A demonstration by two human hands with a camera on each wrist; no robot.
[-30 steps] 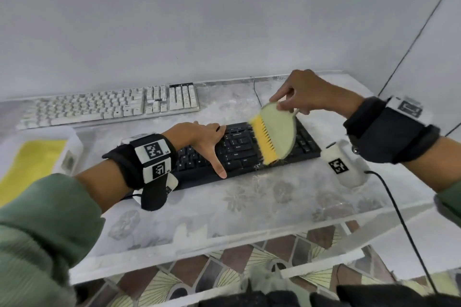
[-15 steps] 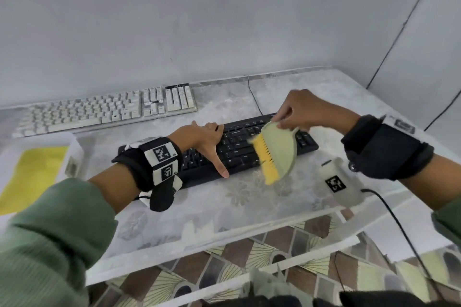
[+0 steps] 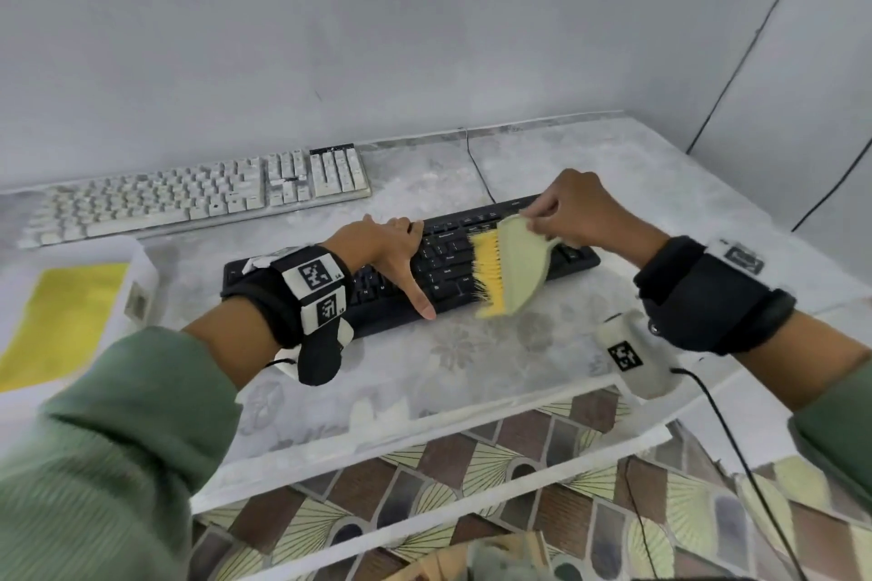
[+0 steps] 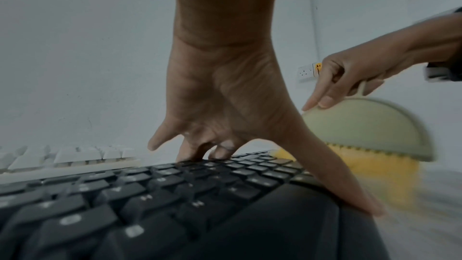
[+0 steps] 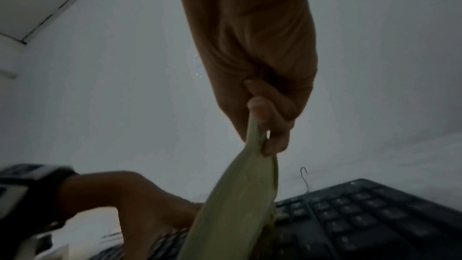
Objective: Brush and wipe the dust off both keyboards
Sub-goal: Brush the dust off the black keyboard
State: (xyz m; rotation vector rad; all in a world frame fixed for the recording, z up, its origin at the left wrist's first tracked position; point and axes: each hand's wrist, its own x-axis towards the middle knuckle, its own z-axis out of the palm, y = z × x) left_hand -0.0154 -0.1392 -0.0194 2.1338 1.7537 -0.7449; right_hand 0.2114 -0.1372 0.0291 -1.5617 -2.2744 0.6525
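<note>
Resting on the black keyboard [image 3: 410, 269], the left hand [image 3: 382, 245] has its fingers spread: fingertips [image 4: 186, 156] press on the far rows, thumb [image 3: 415, 293] reaches over the near edge. Right hand [image 3: 573, 208] pinches the brush [image 3: 512, 271] by the top of its pale green back, thumb on one side and fingers on the other. Brush stands on edge over the right part of the black keyboard, yellow bristles [image 3: 486, 264] pointing at the left hand and lying on the keys; its lower tip hangs past the near edge over the table [image 3: 472, 359].

Around the black keyboard: white keyboard [image 3: 198, 196] behind and to the left, well apart, along the wall. White box [image 3: 71, 311] with a yellow panel to the left. Cable [image 3: 476, 170] runs from the back edge towards the wall. Patterned floor [image 3: 472, 495] shows below the table edge.

Hidden or unclear: left wrist strap [image 3: 306, 288] covers the left keys. Brush body hides the keys under it. Bristles are motion-blurred in the left wrist view. Right wrist view is dark; bristles do not show there. White box is cut off at the frame edge.
</note>
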